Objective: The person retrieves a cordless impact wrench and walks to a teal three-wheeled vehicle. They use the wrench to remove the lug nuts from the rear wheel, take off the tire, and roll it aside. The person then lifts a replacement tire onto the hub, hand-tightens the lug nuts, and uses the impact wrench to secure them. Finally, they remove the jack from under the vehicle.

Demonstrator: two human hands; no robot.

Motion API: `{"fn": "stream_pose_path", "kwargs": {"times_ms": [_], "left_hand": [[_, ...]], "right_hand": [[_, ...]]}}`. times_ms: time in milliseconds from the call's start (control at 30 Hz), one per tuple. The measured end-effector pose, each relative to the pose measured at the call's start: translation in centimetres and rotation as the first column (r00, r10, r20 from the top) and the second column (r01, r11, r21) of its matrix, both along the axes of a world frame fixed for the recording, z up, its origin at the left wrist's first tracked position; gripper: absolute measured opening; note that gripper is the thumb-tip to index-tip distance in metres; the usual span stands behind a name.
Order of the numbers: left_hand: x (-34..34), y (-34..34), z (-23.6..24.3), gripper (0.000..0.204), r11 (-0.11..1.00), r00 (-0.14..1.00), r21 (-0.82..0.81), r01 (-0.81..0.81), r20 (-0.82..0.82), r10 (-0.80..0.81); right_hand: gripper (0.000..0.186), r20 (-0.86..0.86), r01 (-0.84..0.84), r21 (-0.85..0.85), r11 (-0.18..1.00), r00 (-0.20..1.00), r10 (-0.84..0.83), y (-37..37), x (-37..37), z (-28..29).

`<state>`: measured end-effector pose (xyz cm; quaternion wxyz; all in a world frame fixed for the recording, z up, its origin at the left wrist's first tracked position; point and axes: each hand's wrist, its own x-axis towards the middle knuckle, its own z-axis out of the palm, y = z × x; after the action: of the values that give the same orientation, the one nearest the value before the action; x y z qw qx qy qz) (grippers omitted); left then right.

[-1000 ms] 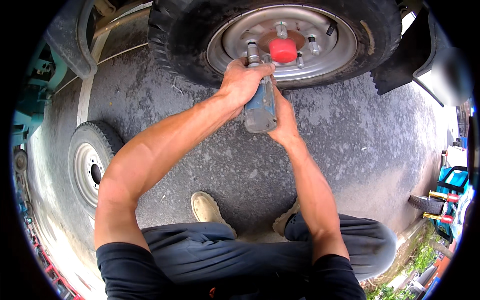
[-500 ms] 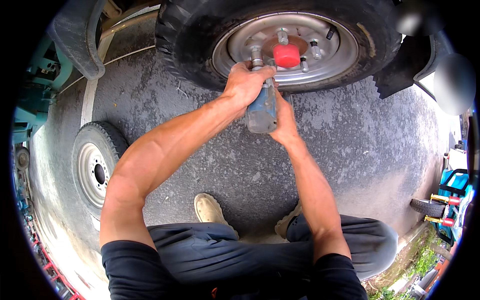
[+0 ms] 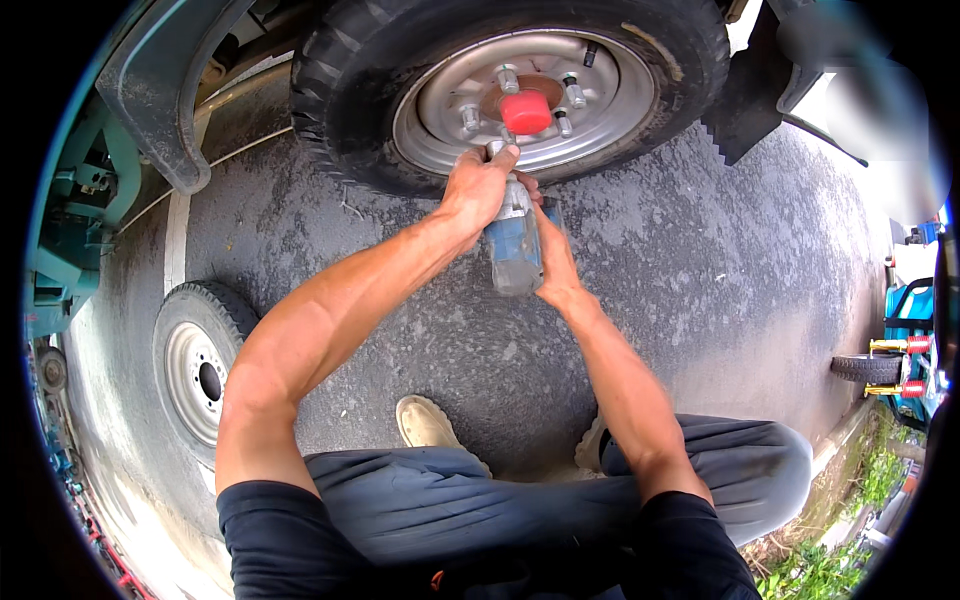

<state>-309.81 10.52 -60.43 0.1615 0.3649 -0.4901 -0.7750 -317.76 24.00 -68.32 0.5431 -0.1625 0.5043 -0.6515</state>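
A silver wheel [image 3: 620, 110] with a black tyre [image 3: 350, 110] and a red hub cap [image 3: 526, 113] is mounted on the vehicle before me. Chrome lug nuts [image 3: 470, 118] ring the hub. Both my hands hold a blue-and-grey impact wrench [image 3: 514, 245], its nose toward the lower part of the wheel. My left hand [image 3: 478, 187] is closed round the front end by the socket. My right hand [image 3: 560, 255] grips the handle from the right, its fingers mostly hidden behind the tool. Whether the socket sits on a nut is hidden by my left hand.
A loose wheel [image 3: 198, 370] stands on the asphalt to my left. A dark mud flap [image 3: 735, 125] hangs right of the mounted tyre, a fender [image 3: 165, 90] left of it. At the far right is a turquoise machine [image 3: 910, 305] with a small wheel. My shoes [image 3: 425, 422] are below.
The impact wrench, in both hands, has come off the left lug nut, now bare, and shifted to the lower part of the wheel. My view has moved slightly too.
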Motion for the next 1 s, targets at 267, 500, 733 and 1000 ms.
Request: {"fn": "stream_pose_path", "kwargs": {"times_ms": [267, 500, 733, 1000], "left_hand": [[-7.8, 4.0, -2.8, 0.035, 0.978, 0.988, -0.186, 0.092, 0.138, -0.067], [-10.1, 3.4, -2.5, 0.044, 0.959, 0.971, -0.282, -0.009, 0.227, 0.076], [-11.4, 3.0, -4.1, 0.042, 0.974, 0.975, -0.207, -0.098, 0.175, 0.135], [-13.1, 1.7, -4.3, 0.029, 0.979, 0.964, -0.082, -0.187, 0.179, 0.199]], "right_hand": [[0.041, -0.589, 0.455, -0.061, 0.888, 0.702, -0.4, 3.9, 0.1, -4.0], [0.046, -0.165, 0.483, -0.016, 0.875, 0.862, -0.479, 1.9, -1.5, -1.6], [0.058, -0.247, 0.363, -0.043, 0.931, 0.899, -0.362, -0.5, -1.1, -6.0], [0.055, -0.355, 0.257, -0.064, 0.964, 0.897, -0.263, -1.2, -2.7, -6.6]]}}
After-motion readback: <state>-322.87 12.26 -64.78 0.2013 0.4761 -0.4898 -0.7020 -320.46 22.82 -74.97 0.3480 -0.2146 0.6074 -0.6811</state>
